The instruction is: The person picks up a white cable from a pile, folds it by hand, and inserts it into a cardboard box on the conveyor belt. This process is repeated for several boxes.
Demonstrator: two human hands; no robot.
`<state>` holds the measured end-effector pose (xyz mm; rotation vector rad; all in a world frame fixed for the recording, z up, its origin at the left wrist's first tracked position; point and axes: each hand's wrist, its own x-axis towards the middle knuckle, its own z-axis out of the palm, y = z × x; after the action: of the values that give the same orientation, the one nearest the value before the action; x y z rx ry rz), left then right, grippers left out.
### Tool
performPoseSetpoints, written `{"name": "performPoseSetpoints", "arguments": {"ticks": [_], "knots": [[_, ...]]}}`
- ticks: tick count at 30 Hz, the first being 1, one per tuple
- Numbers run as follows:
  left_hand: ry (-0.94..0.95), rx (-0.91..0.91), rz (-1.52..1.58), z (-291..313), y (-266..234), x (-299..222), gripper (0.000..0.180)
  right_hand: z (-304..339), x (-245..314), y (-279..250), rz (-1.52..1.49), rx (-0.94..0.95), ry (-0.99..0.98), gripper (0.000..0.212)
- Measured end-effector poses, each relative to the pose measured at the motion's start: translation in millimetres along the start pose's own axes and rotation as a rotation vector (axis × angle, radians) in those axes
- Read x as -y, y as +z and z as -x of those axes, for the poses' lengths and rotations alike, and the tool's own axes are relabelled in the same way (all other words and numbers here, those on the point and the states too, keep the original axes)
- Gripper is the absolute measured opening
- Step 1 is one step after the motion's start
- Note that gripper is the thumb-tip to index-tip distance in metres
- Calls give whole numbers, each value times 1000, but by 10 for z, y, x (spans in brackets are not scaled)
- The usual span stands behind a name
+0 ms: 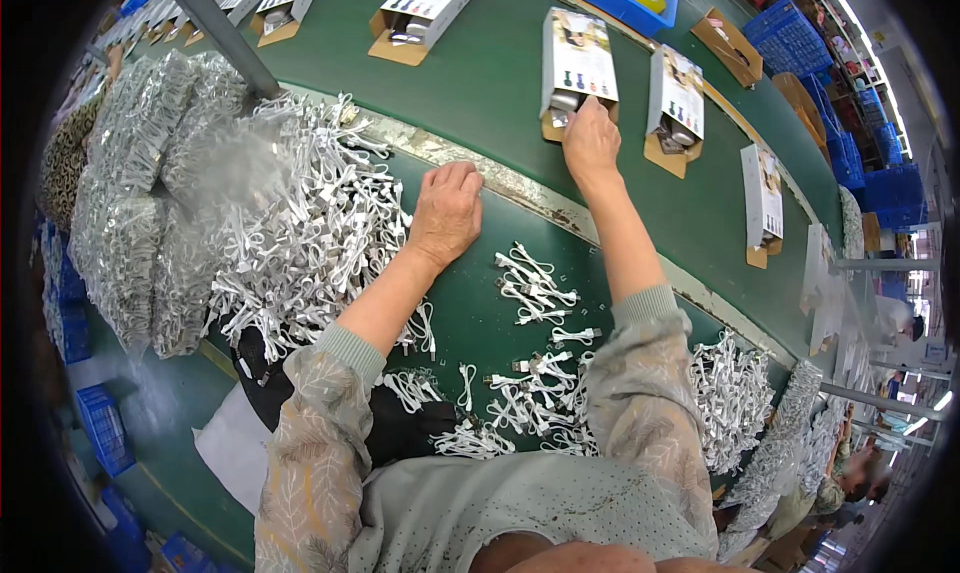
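Fingers [584,113] of the right hand [592,145] bend at the open end of a white box [580,53]; I cannot tell their gap or hold.
From my distant seat, the box lies far, right of centre, on the green belt [500,103]; a crooked push could crease its brown flap [551,128]. The left hand [447,215] curls loosely, contents hidden, beside the cable heap [310,223], where a brushing sleeve [352,351] could drag cables loose.

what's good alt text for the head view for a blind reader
A right hand is at the open end of a box on a green belt; the left hand is beside a heap of white cables. More boxes line the belt, and smaller cable piles lie closer in.
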<state>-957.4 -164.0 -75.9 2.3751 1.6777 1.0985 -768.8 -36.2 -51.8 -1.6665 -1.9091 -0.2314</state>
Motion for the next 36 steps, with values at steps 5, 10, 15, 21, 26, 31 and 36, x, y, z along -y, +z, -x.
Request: {"name": "performPoseSetpoints", "arguments": {"ticks": [5,10,15,21,26,31,36], "knots": [[-3,-10,-51,220,-76,276,19,755,456,-660,-240,651,-186,16],[-13,0,-35,303,-156,234,20,1279,485,-1132,-160,911,-216,20],[-1,-22,-52,330,-271,223,18,1164,556,-1117,-401,909,36,19],[1,-24,-29,286,-420,283,19,504,1107,-744,-428,465,86,21],[-3,-31,-36,216,-521,368,19,-146,1500,-117,-290,225,-42,18],[-19,17,-21,163,-479,436,22,-610,1563,488,-94,224,52,18],[14,-6,-7,187,-342,534,19,-417,1211,683,-252,93,-97,20]]}}
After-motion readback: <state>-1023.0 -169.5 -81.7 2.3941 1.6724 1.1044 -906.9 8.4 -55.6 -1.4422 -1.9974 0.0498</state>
